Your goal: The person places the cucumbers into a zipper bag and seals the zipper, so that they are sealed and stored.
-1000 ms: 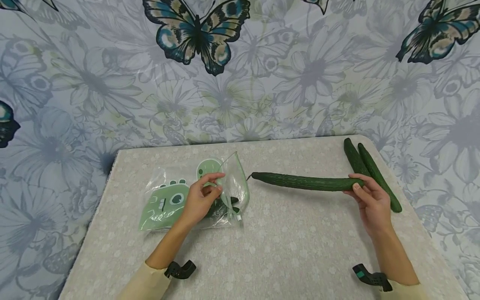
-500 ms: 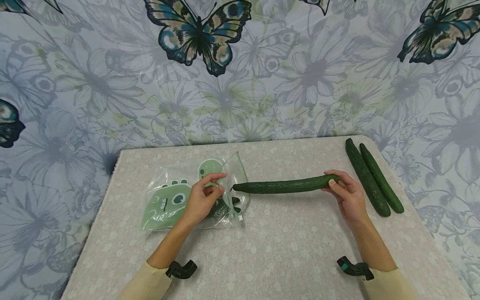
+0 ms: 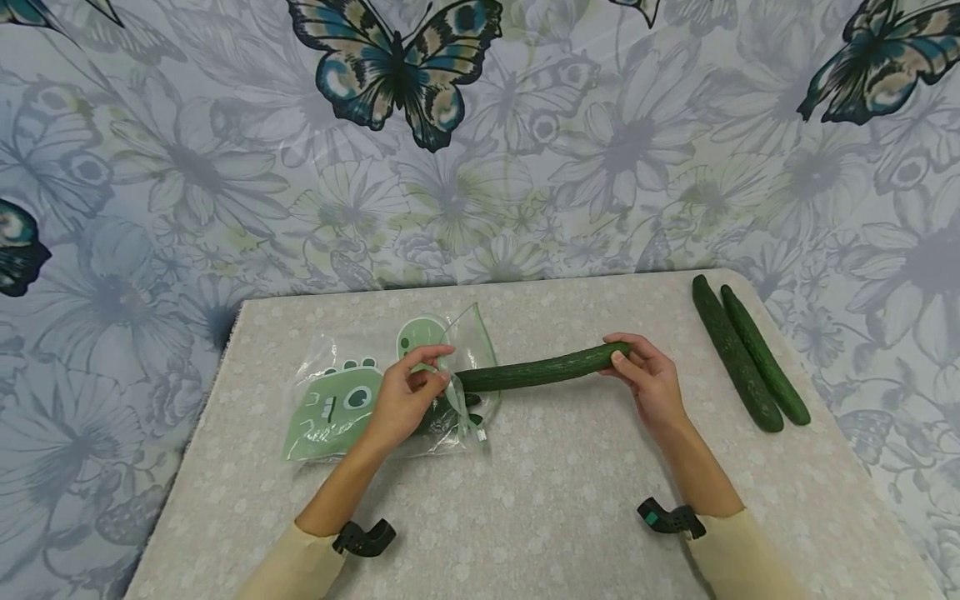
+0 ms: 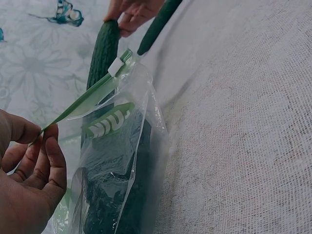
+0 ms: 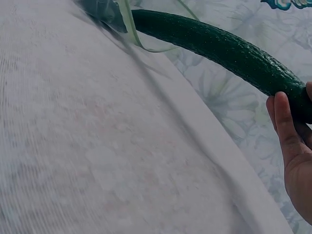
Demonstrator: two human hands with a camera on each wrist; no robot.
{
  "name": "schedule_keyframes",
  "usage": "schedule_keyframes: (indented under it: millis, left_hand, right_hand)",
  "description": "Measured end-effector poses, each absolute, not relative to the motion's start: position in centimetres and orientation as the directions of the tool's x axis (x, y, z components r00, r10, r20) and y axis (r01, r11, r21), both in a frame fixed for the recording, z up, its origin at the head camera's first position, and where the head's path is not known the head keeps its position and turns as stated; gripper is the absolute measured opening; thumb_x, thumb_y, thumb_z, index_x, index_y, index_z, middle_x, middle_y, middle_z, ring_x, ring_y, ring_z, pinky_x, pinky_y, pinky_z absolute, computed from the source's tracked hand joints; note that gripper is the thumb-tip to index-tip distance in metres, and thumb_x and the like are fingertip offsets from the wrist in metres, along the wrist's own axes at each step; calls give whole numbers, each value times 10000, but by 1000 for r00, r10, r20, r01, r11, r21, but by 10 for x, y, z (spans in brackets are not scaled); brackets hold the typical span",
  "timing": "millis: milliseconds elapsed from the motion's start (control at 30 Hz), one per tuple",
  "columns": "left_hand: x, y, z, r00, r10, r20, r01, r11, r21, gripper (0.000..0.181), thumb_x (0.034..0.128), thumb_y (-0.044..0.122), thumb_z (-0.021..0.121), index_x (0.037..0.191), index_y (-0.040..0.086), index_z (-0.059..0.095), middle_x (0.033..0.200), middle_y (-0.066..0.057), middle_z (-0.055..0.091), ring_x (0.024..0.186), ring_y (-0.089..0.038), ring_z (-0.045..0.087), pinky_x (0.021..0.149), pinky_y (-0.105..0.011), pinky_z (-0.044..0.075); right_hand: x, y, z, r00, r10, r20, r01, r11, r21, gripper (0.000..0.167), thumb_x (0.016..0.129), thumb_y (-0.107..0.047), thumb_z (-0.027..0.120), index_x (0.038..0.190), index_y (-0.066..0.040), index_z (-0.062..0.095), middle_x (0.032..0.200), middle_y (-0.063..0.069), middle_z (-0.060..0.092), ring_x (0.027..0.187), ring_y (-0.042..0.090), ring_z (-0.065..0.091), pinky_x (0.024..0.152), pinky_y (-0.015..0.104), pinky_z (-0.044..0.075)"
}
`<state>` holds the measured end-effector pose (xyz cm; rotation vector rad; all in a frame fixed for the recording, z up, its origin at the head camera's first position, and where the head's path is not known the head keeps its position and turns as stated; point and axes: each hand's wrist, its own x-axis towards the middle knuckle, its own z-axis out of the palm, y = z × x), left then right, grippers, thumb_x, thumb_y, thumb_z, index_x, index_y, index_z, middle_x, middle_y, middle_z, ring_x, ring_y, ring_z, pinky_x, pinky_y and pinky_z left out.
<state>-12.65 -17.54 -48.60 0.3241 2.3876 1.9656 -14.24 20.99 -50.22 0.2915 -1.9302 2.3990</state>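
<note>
Now the right hand (image 3: 652, 379) has slid the cucumber (image 3: 543, 372) partway into the bag (image 3: 341, 412).

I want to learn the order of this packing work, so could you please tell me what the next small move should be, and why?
Probably the right hand should slide the cucumber farther into the plastic bag: its leading end is in the open mouth, most of its length remains outside, and the left hand pinches the green rim.
</note>
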Motion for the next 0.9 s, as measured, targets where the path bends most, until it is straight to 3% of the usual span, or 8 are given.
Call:
schedule_keyframes:
  millis: [333, 600, 900]
  left_hand:
    - [-126, -175, -485, -978, 179, 110, 140, 165, 976, 358, 1058, 53, 656, 1406, 130, 685, 1155, -84, 547, 768, -412, 568, 784, -378, 622]
    - [-126, -175, -485, -977, 178, 115, 142, 146, 979, 362, 1050, 45, 668, 1410, 80, 677, 1170, -108, 550, 768, -279, 623, 762, -328, 611]
    - [-127, -174, -483, -976, 182, 118, 144, 138, 980, 352, 1054, 53, 669, 1395, 138, 691, 1153, -87, 533, 802, -386, 608, 729, -336, 585]
  right_hand:
    - [-154, 185, -510, -983, -116, 140, -113, -215, -970, 357, 1091, -42, 599, 1371, 173, 549, 1161, -23, 739, 992, 73, 751, 892, 252, 646]
    - [-164, 162, -519, -984, -141, 106, -72, -228, -971, 365, 1078, -31, 614, 1372, 176, 552, 1141, -8, 729, 982, 93, 754, 899, 278, 654]
    - [-175, 134, -521, -983, -178, 36, 5, -226, -974, 342, 1072, -40, 619, 1368, 125, 582, 1148, 5, 719, 991, 103, 747, 906, 282, 653]
